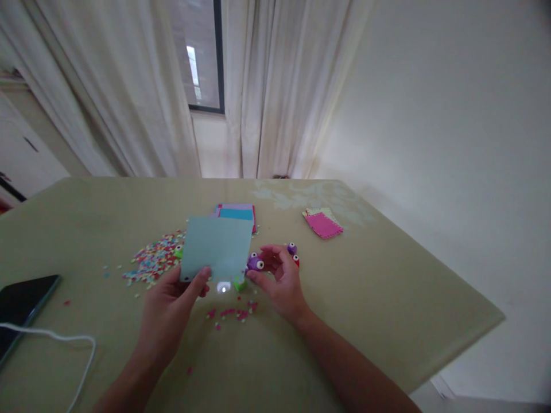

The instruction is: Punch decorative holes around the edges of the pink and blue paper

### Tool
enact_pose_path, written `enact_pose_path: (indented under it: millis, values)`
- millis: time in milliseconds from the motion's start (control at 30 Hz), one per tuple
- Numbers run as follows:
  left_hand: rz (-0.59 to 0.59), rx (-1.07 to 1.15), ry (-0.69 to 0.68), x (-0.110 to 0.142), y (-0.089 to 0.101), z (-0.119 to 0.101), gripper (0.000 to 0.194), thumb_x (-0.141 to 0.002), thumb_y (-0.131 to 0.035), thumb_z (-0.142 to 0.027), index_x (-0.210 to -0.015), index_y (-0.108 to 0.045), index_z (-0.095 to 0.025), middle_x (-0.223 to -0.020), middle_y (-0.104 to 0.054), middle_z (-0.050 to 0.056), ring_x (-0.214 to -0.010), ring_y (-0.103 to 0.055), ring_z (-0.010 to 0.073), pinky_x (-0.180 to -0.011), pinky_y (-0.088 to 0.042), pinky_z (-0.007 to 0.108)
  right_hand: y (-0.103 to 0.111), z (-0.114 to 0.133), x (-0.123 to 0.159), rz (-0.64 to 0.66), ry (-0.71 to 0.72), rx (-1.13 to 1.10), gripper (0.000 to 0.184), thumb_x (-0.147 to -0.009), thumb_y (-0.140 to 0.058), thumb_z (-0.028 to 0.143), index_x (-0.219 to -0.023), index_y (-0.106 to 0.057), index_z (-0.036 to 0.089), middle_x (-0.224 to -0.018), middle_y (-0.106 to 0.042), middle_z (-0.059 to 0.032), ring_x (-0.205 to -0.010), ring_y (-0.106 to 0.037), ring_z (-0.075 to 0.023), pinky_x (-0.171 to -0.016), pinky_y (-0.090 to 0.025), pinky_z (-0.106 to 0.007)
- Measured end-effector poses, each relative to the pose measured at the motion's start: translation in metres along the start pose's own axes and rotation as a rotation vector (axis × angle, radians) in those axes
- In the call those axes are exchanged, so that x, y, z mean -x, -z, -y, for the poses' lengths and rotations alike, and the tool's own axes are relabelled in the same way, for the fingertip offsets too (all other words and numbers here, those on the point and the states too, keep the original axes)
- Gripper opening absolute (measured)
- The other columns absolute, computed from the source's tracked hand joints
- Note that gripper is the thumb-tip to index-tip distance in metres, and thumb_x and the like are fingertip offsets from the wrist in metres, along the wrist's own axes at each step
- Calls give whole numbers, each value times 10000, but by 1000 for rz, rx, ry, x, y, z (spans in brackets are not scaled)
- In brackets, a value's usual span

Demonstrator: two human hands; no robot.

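Note:
My left hand [176, 301] grips a pale blue-green square of paper [217, 246] by its lower left corner, thumb on top, holding it raised above the table. At the sheet's lower right edge, my right hand [282, 278] has its thumb and fingers around a small purple hole punch with bulging eyes [255, 262]. Whether the paper sits inside the punch's slot is hard to make out. A green bug-eyed piece [240, 284] shows below the paper, and another green one [178, 251] peeks out at its left. Beyond my right hand stand a second purple one [292, 248] and a red one [296, 261].
Multicoloured paper confetti [155, 258] lies heaped at the left, with pink bits [241, 314] scattered nearer me. Behind the sheet is a stack of coloured paper [236, 213]. Pink and pale squares with punched edges [325, 225] lie right. A dark tablet [30, 301] and white cable [60, 334] occupy the left edge.

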State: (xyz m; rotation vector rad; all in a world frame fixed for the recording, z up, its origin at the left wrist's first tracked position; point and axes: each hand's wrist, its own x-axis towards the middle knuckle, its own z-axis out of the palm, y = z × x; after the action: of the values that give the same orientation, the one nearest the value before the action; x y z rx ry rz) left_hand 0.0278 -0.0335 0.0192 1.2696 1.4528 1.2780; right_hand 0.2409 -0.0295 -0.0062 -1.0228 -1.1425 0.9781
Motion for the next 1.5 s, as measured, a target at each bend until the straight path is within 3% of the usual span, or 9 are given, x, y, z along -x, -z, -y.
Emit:
enact_pose_path:
  millis: [267, 500, 800, 967, 1167, 1333, 1500]
  values:
    - [-11, -36, 26, 2, -2, 1, 359, -749, -800, -565, -711, -677, -229, -583, -638, -27, -544, -562, 167, -519, -444, 252, -2, 11, 9, 27, 74, 48, 470, -721, -939, 293, -1098, -662, 237, -1002, -719, -33, -876, -693, -194, -824, -580, -341]
    - [-33, -31, 23, 3, -2, -3, 337, -742, -808, -553, -723, -685, -239, -586, -647, -25, -543, -581, 177, -512, -456, 259, -1, 10, 9, 20, 58, 128, 437, -740, -926, 263, -1090, -667, 231, -997, -725, -37, -825, -675, -184, -735, -557, -312]
    - [29, 7, 27, 3, -3, -2, 354, -766, -794, -564, -736, -692, -226, -600, -660, -21, -553, -600, 172, -543, -471, 254, -2, 3, 9, 33, 55, 67, 417, -736, -922, 293, -1052, -657, 234, -1022, -704, -46, -928, -695, -208, -870, -597, -355]
    - [95, -11, 106, 5, -7, 5, 415, -701, -826, -629, -703, -711, -230, -616, -724, 18, -587, -683, 231, -556, -529, 301, -3, 0, 9, 94, 90, 56, 374, -741, -925, 386, -979, -678, 237, -1035, -642, -45, -942, -677, -202, -860, -613, -337]
    - [168, -105, 50, 8, -17, 12, 361, -733, -779, -607, -840, -804, -263, -887, -844, 68, -823, -780, 319, -796, -617, 422, -10, 4, 15, 168, -5, -11, 380, -731, -932, 406, -961, -682, 238, -1065, -644, -27, -908, -693, -184, -814, -602, -309]
    - [219, -120, 33, 6, -21, 11, 336, -718, -758, -615, -662, -778, -285, -849, -850, 71, -850, -791, 353, -917, -610, 492, -13, 3, 18, 166, -87, 123, 330, -765, -908, 361, -984, -699, 228, -863, -656, 16, -712, -601, -143, -647, -491, -256]
    - [173, -93, 97, 7, -21, 14, 364, -686, -780, -626, -791, -823, -279, -974, -863, 74, -958, -794, 391, -988, -581, 534, -15, 2, 20, 185, -215, -24, 420, -699, -943, 316, -986, -649, 229, -783, -656, 34, -682, -589, -144, -613, -468, -245]
